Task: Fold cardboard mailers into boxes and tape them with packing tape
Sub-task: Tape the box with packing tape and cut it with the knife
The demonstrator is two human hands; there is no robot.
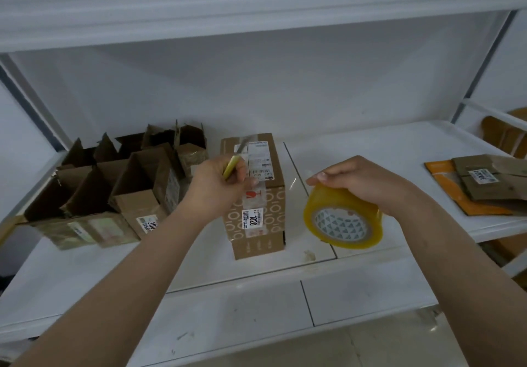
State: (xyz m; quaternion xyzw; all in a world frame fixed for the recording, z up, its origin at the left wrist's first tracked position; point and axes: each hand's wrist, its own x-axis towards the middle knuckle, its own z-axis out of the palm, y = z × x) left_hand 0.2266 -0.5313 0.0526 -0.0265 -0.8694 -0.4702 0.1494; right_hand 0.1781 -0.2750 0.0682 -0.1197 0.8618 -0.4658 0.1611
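A closed cardboard box [258,224] with shipping labels and clear tape over its top stands upright in the middle of the white shelf [370,144]. My left hand [214,187] grips a yellow-handled utility knife [234,164], its blade raised over the box's top left. My right hand [362,181] holds a roll of yellowish packing tape [342,221] from above, lifted just right of the box. A thin clear strip seems to run from the roll toward the box.
Several open-topped cardboard boxes [114,184] stand packed together at the left of the shelf. Flat folded mailers [484,187], brown and orange, lie at the right edge. An upper shelf hangs overhead, and more cardboard sits behind the right post.
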